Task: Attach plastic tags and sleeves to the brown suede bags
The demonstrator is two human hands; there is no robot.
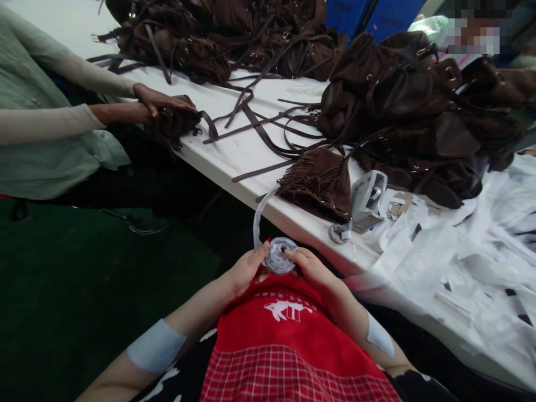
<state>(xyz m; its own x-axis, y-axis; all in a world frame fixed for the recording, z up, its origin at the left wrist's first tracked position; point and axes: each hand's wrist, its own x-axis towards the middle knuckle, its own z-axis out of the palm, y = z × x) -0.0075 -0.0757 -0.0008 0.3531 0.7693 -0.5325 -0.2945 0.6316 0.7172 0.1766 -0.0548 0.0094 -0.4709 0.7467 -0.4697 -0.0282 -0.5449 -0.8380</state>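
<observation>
Between my two hands, just off the table edge and above my red apron, is a coiled roll of whitish wrapping strip (280, 257). My left hand (250, 268) pinches its left side, where a loose length of the strip runs up to the table. The thumb and fingers of my right hand (309, 265) grip the roll's right side. Near the strip's far end lies a brown fringed suede bag (320, 181) on the table edge. Beside that bag stands a grey tape dispenser (368, 201), with a small clear coil (340, 233) in front.
Brown bags with long straps are heaped on the white table (234, 145), a large pile (402, 106) at right and another (234, 39) behind. White wrapping sheets (473, 251) cover the right end. At left, a co-worker's hands (157, 106) rest on a brown bag.
</observation>
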